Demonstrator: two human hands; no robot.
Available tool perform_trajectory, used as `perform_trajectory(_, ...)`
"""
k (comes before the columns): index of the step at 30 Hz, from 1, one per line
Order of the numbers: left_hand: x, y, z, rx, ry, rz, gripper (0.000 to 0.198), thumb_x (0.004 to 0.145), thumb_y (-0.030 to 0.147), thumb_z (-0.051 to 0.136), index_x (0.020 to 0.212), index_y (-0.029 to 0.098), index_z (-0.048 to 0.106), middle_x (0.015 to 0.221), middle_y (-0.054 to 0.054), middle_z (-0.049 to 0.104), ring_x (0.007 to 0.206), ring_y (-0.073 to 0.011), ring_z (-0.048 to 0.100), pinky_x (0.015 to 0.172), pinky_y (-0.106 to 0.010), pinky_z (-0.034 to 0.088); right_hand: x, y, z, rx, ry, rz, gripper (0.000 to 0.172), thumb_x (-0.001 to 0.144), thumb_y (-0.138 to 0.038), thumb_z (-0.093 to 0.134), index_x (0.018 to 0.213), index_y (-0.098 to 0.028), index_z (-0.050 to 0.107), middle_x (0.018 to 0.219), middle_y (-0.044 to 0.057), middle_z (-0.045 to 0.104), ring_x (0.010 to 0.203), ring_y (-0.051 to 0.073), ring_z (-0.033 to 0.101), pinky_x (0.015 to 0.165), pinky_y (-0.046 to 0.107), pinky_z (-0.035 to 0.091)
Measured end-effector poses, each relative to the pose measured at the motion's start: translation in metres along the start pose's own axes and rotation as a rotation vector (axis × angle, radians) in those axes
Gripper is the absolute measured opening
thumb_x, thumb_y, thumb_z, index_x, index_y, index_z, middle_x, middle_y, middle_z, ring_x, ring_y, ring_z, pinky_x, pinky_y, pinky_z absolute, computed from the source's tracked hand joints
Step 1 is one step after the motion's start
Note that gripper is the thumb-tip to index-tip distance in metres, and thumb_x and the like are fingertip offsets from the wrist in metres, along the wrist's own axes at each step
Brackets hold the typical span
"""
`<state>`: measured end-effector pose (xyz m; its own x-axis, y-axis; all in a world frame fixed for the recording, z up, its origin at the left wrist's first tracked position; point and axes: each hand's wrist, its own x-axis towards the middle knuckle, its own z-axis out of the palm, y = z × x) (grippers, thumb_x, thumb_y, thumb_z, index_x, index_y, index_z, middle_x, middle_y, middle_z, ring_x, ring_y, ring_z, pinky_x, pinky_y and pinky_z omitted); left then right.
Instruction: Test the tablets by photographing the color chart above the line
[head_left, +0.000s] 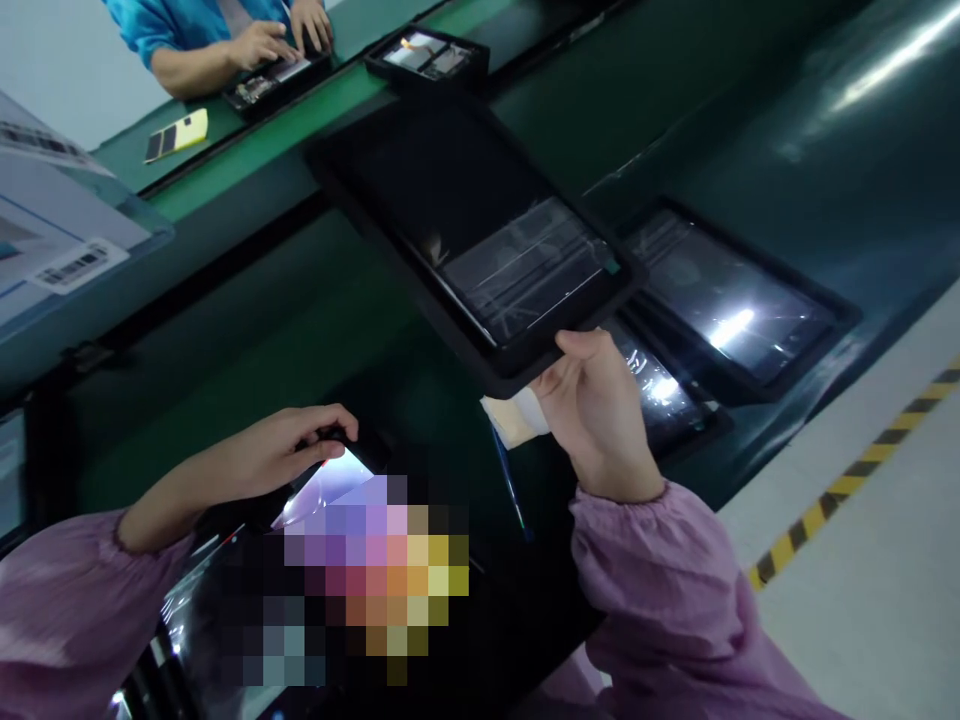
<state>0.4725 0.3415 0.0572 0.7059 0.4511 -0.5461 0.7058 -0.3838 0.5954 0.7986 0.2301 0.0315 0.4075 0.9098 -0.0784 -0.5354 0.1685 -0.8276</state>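
My right hand (600, 410) grips the near corner of a black tray (517, 370), thumb on top, and holds it tilted above the bench. In the tray lies a tablet (525, 260) with a dark, glossy screen. My left hand (292, 450) is closed, fingers and thumb pinching the black edge around a device with a lit screen (326, 490). Part of that device is hidden by pixelation. Below my right hand are a small pale pad (517, 418) and a thin blue pen-like stick (511, 485).
Two more trayed tablets, a farther one (727, 290) and a nearer one (660, 385), lie at the right. Across the green bench (247, 310), a co-worker's hands (281, 40) work on a device. A box with barcode labels (67, 220) stands left; striped floor tape (855, 480) runs right.
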Motion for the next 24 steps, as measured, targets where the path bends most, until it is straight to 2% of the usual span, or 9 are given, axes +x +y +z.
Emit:
perform_trajectory(5,-0.003,0.001,0.0,0.077,0.022,0.081,0.036,0.109,0.051,0.046,0.126,0.028,0.068,0.124,-0.004,0.073,0.106,-0.0172,0.07,0.093,-0.026,0.054,0.001,0.005,-0.007,-0.021,0.025,-0.038,0.028,0.077,-0.038,0.082,0.098,-0.032,0.064,0.093,-0.003,0.074,0.112,0.03,0.076,0.09,0.043,0.07)
perform_trajectory(10,0.0,0.004,-0.001,0.085,-0.015,0.141,0.036,0.11,0.048,0.044,0.125,0.027,0.07,0.126,-0.005,0.073,0.117,-0.0214,0.069,0.104,-0.033,0.053,0.001,0.007,-0.01,-0.07,0.054,-0.058,0.024,0.075,-0.04,0.078,0.094,-0.035,0.063,0.099,-0.002,0.074,0.119,0.03,0.073,0.09,0.045,0.07)
perform_trajectory(15,0.003,0.004,-0.003,0.092,-0.037,0.153,0.035,0.11,0.045,0.044,0.126,0.028,0.07,0.128,-0.005,0.072,0.117,-0.0202,0.068,0.102,-0.031,0.053,0.001,0.008,-0.011,-0.107,0.01,-0.062,0.023,0.076,-0.044,0.078,0.092,-0.036,0.063,0.104,-0.001,0.075,0.131,0.032,0.067,0.093,0.047,0.068)
perform_trajectory(20,0.005,0.011,-0.004,0.1,-0.025,0.173,0.033,0.11,0.041,0.043,0.121,0.026,0.071,0.121,-0.003,0.074,0.108,-0.0172,0.069,0.095,-0.026,0.053,0.002,0.007,-0.011,-0.081,0.019,-0.063,0.026,0.073,-0.043,0.076,0.097,-0.037,0.065,0.105,-0.001,0.076,0.129,0.031,0.068,0.091,0.046,0.068)
perform_trajectory(24,-0.001,0.021,0.002,0.115,0.043,0.163,0.034,0.111,0.043,0.044,0.125,0.028,0.071,0.128,-0.004,0.072,0.117,-0.0185,0.068,0.103,-0.028,0.052,0.003,0.008,-0.01,-0.066,0.044,-0.034,0.035,0.07,-0.042,0.075,0.103,-0.037,0.065,0.107,-0.001,0.076,0.123,0.03,0.069,0.089,0.045,0.068)
